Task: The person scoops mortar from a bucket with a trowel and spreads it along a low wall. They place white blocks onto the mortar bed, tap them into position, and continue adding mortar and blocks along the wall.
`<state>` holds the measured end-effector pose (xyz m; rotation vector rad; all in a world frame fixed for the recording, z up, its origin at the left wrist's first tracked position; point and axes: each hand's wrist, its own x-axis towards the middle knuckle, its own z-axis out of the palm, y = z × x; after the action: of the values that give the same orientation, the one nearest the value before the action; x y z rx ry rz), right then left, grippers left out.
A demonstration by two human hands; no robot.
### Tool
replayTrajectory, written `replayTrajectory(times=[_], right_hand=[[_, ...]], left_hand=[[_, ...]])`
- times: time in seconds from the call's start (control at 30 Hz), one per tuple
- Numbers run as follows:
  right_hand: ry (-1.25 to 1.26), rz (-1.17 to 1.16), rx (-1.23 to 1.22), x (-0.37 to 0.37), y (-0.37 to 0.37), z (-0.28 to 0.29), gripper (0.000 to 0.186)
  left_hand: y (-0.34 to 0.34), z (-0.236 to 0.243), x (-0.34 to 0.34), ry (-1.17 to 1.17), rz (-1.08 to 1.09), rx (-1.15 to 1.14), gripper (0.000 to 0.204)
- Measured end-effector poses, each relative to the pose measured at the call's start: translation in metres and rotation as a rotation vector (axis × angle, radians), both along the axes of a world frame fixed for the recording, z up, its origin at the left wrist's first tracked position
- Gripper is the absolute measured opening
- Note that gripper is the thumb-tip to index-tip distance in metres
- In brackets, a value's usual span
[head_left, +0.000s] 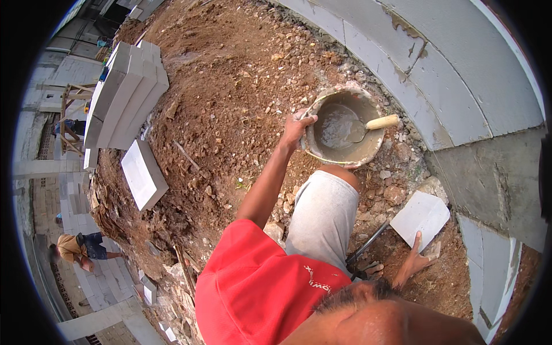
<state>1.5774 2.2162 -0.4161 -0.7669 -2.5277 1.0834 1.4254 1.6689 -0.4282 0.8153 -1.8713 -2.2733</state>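
Note:
My left hand [299, 127] is closed on the left rim of a round bucket [374, 150] that stands on the rubble beside the wall. Wet grey mortar [335, 123] lies inside it. A trowel [382, 122] with a wooden handle rests in the mortar, its handle over the right rim. To the lower right, my right hand [411, 265] has its fingers apart, one fingertip touching or just over the edge of a pale flat piece [422, 215]. A dark bar [371, 240] runs up to that piece; whether they are joined I cannot tell.
A grey block wall [448, 86] curves along the right side. Stacked white blocks [129, 95] and a single block [144, 175] stand at the left on stony brown soil [218, 86]. A co-worker [86, 247] bends far left, near a wooden stand [72, 121]. A stick [185, 155] lies on the ground.

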Motion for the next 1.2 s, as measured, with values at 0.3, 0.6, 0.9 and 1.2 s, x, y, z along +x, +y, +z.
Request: replayTrajectory(times=[0.3, 0.6, 0.9, 1.2], right_hand=[[0.096, 0.523, -0.099, -0.25, -0.137, -0.004, 0.05], [-0.446, 0.661, -0.334, -0.209, -0.217, -0.022, 0.041], [-0.771, 0.893, -0.036, -0.194, -0.237, 0.003, 0.064], [-0.775, 0.804, 0.267, -0.226, -0.196, 0.048, 0.058]], left_hand=[[0.009, 0.021, 0.016, -0.004, -0.086, -0.082, 0.023], [0.003, 0.021, 0.017, 0.026, -0.155, -0.112, 0.032], [0.033, 0.044, -0.031, -0.025, -0.362, -0.264, 0.038], [0.042, 0.04, -0.032, -0.02, -0.24, -0.112, 0.032]])
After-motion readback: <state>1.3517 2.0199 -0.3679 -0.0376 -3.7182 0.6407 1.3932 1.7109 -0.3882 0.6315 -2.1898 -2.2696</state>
